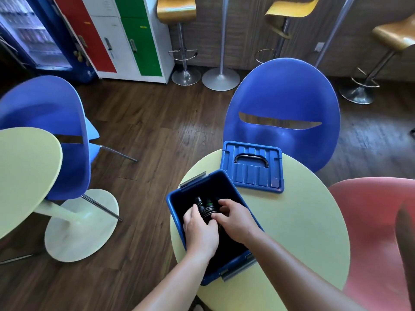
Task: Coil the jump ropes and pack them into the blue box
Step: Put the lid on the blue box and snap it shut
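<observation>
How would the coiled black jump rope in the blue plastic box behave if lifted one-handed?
Likely floppy: the coiled black jump rope is thin cord, and left hand and right hand both grip it, so loops may spring loose. Probably light; the stiff-looking handles might dangle.

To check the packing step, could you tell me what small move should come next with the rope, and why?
Probably set the coiled jump rope down on the floor of the blue box and let go: the left hand and right hand both grip it inside the box, while the lid lies beside it on the table.
</observation>
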`<state>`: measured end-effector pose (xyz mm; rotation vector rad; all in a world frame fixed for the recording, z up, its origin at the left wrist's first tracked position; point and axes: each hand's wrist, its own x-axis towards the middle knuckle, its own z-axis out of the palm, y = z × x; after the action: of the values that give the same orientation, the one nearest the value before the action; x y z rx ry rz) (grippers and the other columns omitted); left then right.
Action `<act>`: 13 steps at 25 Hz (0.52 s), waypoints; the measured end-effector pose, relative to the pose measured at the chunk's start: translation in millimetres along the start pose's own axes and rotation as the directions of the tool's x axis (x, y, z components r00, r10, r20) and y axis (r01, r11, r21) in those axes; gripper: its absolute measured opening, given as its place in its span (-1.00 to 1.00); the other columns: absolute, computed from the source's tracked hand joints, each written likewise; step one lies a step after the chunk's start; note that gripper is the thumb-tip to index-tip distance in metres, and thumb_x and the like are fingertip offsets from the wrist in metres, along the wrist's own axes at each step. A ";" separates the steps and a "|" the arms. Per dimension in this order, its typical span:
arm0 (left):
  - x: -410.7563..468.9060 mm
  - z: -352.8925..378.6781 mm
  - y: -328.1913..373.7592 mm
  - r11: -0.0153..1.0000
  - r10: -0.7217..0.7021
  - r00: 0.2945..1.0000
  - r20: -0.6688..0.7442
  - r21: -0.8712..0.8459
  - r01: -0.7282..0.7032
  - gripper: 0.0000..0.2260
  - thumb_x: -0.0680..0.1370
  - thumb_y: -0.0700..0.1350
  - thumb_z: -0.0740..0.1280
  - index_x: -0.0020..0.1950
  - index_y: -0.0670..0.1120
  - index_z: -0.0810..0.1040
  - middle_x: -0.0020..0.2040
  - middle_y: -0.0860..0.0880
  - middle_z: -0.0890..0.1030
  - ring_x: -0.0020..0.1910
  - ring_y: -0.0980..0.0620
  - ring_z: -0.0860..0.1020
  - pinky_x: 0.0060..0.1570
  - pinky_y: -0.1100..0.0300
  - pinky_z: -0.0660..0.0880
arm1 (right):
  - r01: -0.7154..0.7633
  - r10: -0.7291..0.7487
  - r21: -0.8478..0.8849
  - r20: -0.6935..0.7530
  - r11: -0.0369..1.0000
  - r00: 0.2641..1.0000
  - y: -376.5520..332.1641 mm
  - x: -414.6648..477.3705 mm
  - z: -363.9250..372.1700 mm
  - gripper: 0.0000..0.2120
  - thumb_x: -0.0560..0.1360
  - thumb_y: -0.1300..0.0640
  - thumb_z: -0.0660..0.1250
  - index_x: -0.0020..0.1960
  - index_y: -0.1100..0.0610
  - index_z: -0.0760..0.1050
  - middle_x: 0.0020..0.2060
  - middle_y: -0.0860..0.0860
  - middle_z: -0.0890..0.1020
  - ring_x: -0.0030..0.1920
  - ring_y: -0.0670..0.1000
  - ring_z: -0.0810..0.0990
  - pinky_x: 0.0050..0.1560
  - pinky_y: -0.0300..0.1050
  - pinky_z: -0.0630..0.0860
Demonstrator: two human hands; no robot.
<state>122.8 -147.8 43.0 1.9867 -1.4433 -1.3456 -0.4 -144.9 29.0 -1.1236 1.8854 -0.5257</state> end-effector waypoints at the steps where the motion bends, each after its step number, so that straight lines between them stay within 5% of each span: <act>1: 0.1 -2.7 1.2 0.999 0.039 0.999 -0.008 0.000 -0.039 -0.41 0.63 -0.10 0.30 0.64 -0.06 0.19 0.61 0.02 0.18 0.53 -0.04 0.30 0.52 0.02 0.28 | 0.007 -0.007 0.019 -0.011 1.000 1.000 -2.2 -1.6 -1.9 -0.43 0.52 -0.08 0.42 0.49 -0.01 0.41 0.30 -0.02 0.61 0.28 -0.03 0.58 0.25 -0.21 0.44; 6: 2.3 -17.2 13.6 0.965 0.258 0.966 0.026 -0.050 -0.257 -0.60 0.60 -0.13 0.38 0.44 0.05 0.48 0.40 0.09 0.48 0.37 0.09 0.48 0.41 0.12 0.40 | 0.070 -0.059 0.111 -0.098 0.991 0.993 -14.5 -10.8 -23.8 -0.49 0.51 -0.06 0.45 0.43 -0.04 0.48 0.18 -0.07 0.65 0.14 -0.11 0.63 0.25 -0.19 0.51; 10: 10.3 -30.8 28.3 0.930 0.355 0.932 0.072 -0.130 -0.344 -0.72 0.58 -0.19 0.42 0.24 0.09 0.58 0.17 0.10 0.65 0.16 0.20 0.59 0.09 0.47 0.47 | 0.105 -0.063 0.201 -0.208 0.974 0.976 -11.8 -19.0 -52.1 -0.57 0.52 -0.03 0.45 0.36 -0.03 0.52 0.07 -0.13 0.67 0.06 -0.23 0.63 0.12 -0.30 0.52; 13: 23.6 -33.7 46.3 0.915 0.389 0.919 0.062 -0.141 -0.378 -0.76 0.57 -0.18 0.43 0.20 0.06 0.61 0.13 0.10 0.67 0.14 0.23 0.61 0.15 0.43 0.49 | 0.088 -0.010 0.273 -0.274 0.958 0.962 -2.7 -18.8 -74.4 -0.57 0.53 0.00 0.46 0.37 -0.02 0.50 0.04 -0.13 0.67 0.05 -0.19 0.64 0.15 -0.17 0.59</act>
<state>126.3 -196.3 81.3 1.4802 -1.6382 -1.3206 -57.0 -135.0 80.0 -0.9468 1.9366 -0.9875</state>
